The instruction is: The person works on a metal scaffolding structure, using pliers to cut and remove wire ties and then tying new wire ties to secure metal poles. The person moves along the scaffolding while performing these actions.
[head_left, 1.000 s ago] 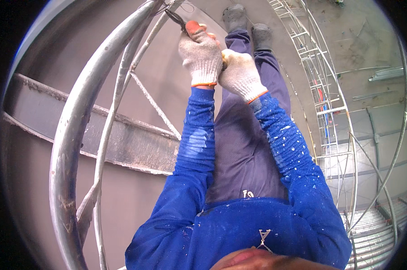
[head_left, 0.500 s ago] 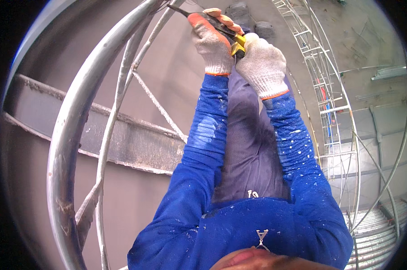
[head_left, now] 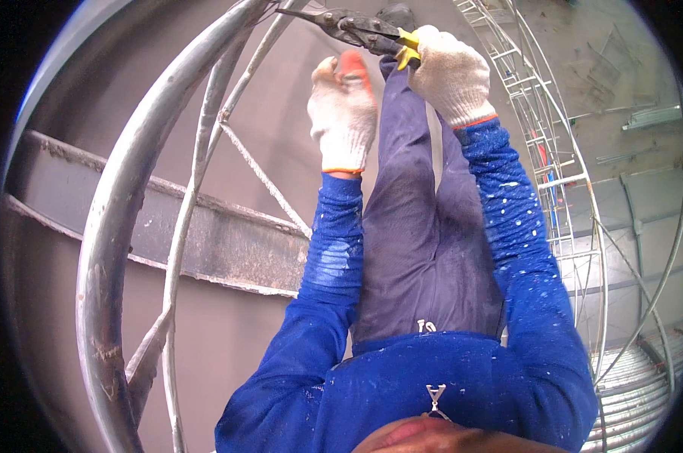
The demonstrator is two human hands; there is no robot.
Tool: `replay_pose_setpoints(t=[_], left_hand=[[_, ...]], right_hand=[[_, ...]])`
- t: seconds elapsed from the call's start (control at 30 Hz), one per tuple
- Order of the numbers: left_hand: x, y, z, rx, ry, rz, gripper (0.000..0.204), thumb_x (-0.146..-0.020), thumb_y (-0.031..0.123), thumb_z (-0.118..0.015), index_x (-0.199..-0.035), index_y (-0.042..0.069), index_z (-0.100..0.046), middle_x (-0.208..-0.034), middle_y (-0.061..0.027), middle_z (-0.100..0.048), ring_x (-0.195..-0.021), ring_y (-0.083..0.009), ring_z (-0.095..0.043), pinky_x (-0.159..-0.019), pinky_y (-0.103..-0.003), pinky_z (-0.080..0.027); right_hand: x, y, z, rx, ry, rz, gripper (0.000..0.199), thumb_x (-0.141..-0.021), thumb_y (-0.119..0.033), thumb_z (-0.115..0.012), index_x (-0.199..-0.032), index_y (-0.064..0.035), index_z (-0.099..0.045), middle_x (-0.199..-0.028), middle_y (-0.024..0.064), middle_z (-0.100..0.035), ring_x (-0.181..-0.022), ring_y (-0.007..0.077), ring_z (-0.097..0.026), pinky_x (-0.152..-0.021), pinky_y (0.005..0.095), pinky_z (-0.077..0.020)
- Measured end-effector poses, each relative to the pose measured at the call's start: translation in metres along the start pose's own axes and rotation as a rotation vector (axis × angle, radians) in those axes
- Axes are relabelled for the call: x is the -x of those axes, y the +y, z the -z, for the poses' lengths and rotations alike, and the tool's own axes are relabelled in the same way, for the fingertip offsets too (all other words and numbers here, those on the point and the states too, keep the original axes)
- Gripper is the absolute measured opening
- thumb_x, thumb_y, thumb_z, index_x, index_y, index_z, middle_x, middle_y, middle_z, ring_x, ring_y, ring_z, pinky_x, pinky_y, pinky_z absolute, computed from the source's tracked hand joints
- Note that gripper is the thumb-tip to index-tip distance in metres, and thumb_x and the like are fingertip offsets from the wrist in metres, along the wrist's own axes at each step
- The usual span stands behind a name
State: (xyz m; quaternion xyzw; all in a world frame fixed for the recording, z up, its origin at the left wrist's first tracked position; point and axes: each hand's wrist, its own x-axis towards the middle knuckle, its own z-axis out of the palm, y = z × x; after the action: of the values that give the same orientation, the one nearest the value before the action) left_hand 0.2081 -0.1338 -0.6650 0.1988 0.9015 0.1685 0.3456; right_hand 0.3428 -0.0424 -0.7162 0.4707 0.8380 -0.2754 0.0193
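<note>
Gripping snips (head_left: 356, 30) in right hand (head_left: 451, 72), left hand (head_left: 343, 109) open beside, curved steel frame (head_left: 130, 219) close left.

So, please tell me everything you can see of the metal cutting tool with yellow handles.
The metal cutting tool with yellow handles looks like tin snips: dark grey steel jaws with a pivot bolt, then yellow grips. It lies nearly level at the top of the head view, its tip pointing left toward the curved grey metal bar. The right hand, in a white knit glove, grips the handles. The gloved left hand hangs below, apart from it.
</note>
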Motion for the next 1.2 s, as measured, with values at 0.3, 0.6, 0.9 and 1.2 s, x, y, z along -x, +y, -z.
replay_pose_setpoints(t=[0.3, 0.6, 0.9, 1.2], left_hand=[[-0.021, -0.015, 0.052, 0.817, 0.032, 0.162, 0.108, -0.090, 0.089, -0.027, -0.131, -0.008, -0.054, -0.108, -0.0230, -0.068, -0.092, -0.0340, -0.072, -0.081, -0.045, -0.062], [-0.021, -0.022, 0.052, 0.705, 0.026, 0.191, 0.104, -0.094, 0.085, -0.032, -0.132, -0.009, -0.053, -0.106, -0.0194, -0.066, -0.091, -0.0293, -0.070, -0.078, -0.041, -0.060], [-0.020, -0.024, 0.055, 0.785, 0.056, 0.225, 0.112, -0.085, 0.093, -0.035, -0.127, -0.009, -0.056, -0.104, -0.0245, -0.068, -0.092, -0.0359, -0.072, -0.078, -0.049, -0.062], [-0.025, -0.040, 0.062, 0.873, 0.021, 0.311, 0.113, -0.087, 0.092, -0.030, -0.132, -0.009, -0.053, -0.108, -0.0246, -0.067, -0.094, -0.0366, -0.071, -0.081, -0.051, -0.062]], right_hand=[[0.048, -0.075, 0.013, -1.206, -0.803, -0.485, 0.027, -0.081, -0.026, -0.073, -0.087, -0.0002, -0.068, -0.075, 0.0205, -0.069, -0.065, 0.0234, -0.071, -0.059, 0.0375, -0.0533], [0.035, -0.033, -0.020, -0.384, -0.331, -0.049, 0.024, -0.086, -0.026, -0.074, -0.102, -0.0095, -0.067, -0.070, 0.0087, -0.067, -0.067, 0.0247, -0.072, -0.060, 0.0389, -0.0557], [-0.004, -0.007, 0.012, -0.038, -0.133, -0.079, 0.022, -0.084, -0.023, -0.073, -0.094, -0.0041, -0.067, -0.081, 0.0182, -0.071, -0.068, 0.0351, -0.072, -0.059, 0.0435, -0.0582], [0.044, -0.071, 0.029, -1.191, -0.890, -0.564, 0.026, -0.082, -0.021, -0.078, -0.095, -0.0027, -0.065, -0.069, 0.0077, -0.062, -0.064, 0.0183, -0.065, -0.060, 0.0351, -0.0526]])
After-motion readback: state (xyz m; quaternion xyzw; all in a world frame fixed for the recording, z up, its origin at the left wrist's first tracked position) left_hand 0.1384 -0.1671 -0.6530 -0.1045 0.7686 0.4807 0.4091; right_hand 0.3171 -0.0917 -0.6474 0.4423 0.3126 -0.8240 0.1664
